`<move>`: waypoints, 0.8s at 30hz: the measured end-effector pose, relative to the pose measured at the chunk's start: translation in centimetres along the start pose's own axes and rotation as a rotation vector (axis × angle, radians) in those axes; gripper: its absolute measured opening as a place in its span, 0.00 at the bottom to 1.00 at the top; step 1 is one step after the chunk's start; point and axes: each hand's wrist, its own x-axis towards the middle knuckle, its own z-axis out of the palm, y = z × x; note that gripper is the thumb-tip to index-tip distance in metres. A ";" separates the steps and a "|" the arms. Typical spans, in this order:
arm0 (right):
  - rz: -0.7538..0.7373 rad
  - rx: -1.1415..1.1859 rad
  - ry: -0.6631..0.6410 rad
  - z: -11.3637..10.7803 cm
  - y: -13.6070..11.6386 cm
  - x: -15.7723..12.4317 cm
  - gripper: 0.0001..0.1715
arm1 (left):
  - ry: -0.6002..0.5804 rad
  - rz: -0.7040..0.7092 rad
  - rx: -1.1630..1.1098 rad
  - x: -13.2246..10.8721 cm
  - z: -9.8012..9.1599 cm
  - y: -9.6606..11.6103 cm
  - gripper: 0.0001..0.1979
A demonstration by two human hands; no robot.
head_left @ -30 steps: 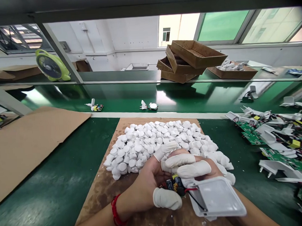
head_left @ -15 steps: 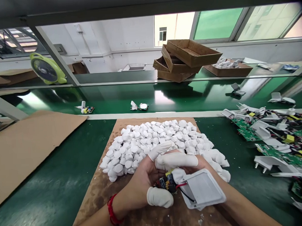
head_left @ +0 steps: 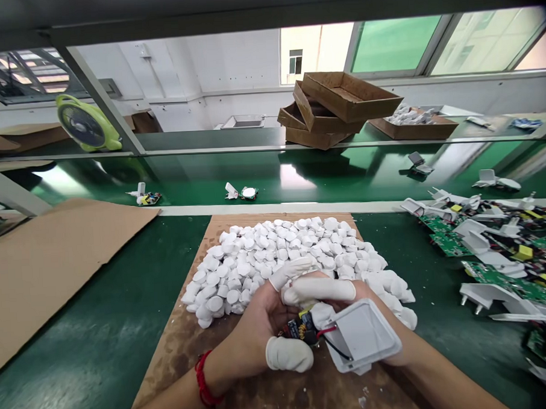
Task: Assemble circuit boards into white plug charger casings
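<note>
Well, what's in your hands?

A small circuit board [head_left: 303,328], right over the brown cardboard mat [head_left: 172,378], joined by a red wire [head_left: 327,331] and a black wire [head_left: 339,349] to a white plastic plug housing [head_left: 362,336].

How's your grip?

My left hand [head_left: 255,332] is cupped and curled around the board. The taped fingers of my right hand [head_left: 365,290] are pressed together across its top, with the housing in front of that palm. Which fingertips actually pinch the board, I can't tell.

What worries you?

If my hands part too far, the short wires could go taut and tear at their joints. The rubber finger cots [head_left: 319,291] might also slip, and the board could drop.

Anything in the way?

The heap of white round caps [head_left: 266,259] sits just beyond my fingers, and a few lie near my right hand. To the right, loose green circuit boards [head_left: 446,242] and more housings [head_left: 494,294] crowd the green conveyor belt [head_left: 100,296].
</note>
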 end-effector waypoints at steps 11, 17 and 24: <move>-0.007 0.022 0.031 0.0 0.7 0.3 0.09 | 0.180 -0.058 -0.039 0.6 0.8 0.7 0.29; 0.135 0.090 0.041 0.0 0.8 0.5 0.16 | 0.223 -0.230 -0.134 1.1 1.1 0.8 0.26; 0.068 0.099 0.285 0.0 1.2 0.2 0.14 | 0.148 -0.135 -0.211 0.7 0.5 0.6 0.23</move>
